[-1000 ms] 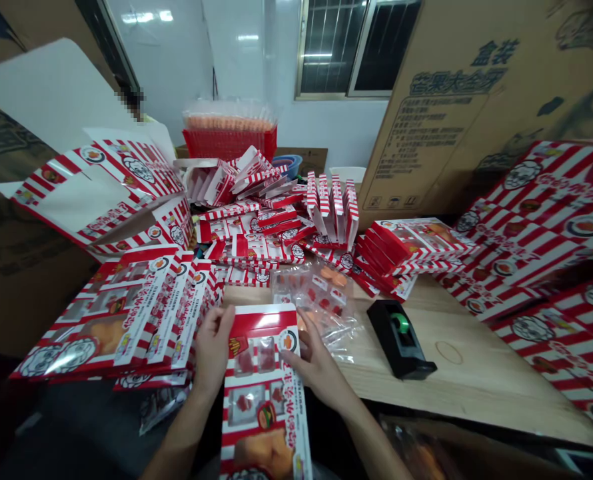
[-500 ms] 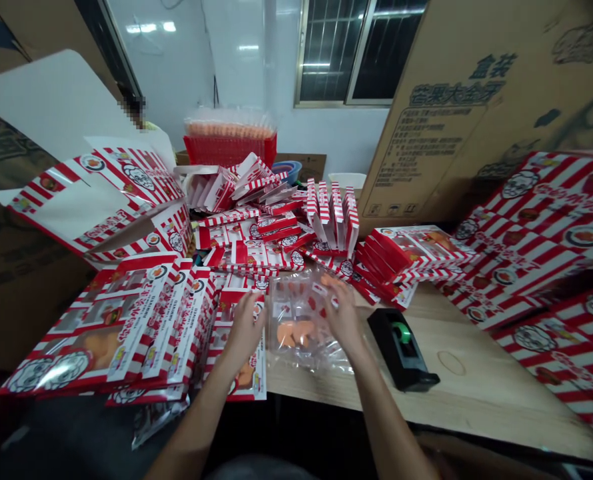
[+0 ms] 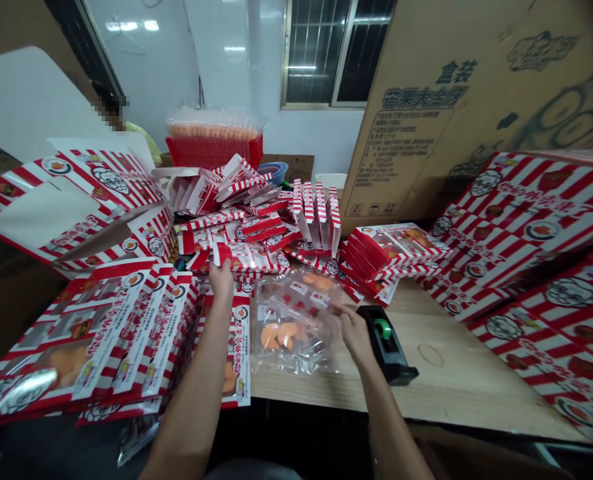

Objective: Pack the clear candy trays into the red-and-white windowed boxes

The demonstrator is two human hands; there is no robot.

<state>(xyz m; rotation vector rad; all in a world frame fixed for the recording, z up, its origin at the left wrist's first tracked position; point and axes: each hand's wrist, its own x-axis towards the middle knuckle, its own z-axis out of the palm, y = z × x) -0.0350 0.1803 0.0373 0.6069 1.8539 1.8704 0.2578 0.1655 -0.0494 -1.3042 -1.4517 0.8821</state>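
clear plastic blister packaging (image 3: 291,327) lies flat on the wooden table (image 3: 456,380), holding orange shapes (image 3: 279,335) and smaller red ones, with loose film around its edges. the right hand (image 3: 355,337) is at its right edge, fingers bunched close together against the plastic; whether they are clamped on it cannot be told from this view. the left hand (image 3: 221,280) is raised just beyond the packaging, its fingers together and upright against a red flap of a printed box (image 3: 231,257), though any grip is unclear.

under the left forearm lies a red-and-white striped box (image 3: 241,353), just beside the packaging. further left, more striped boxes (image 3: 101,333) overlap in a sloping layer. a black tape dispenser (image 3: 386,345) with a green core sits on the table just right of the right hand.

beyond, a heap of striped cartons (image 3: 236,223) spreads across the table, with a row of upright boxes (image 3: 316,217) and a tilted stack (image 3: 391,257) beside it. large flat striped sheets (image 3: 526,227) lean at the right against a big printed cardboard carton (image 3: 426,120). at the back are a red basket (image 3: 214,152), a blue bowl (image 3: 272,172) and a barred window (image 3: 316,57). a yellow sleeve (image 3: 139,137) of another person shows behind the heap at the left.
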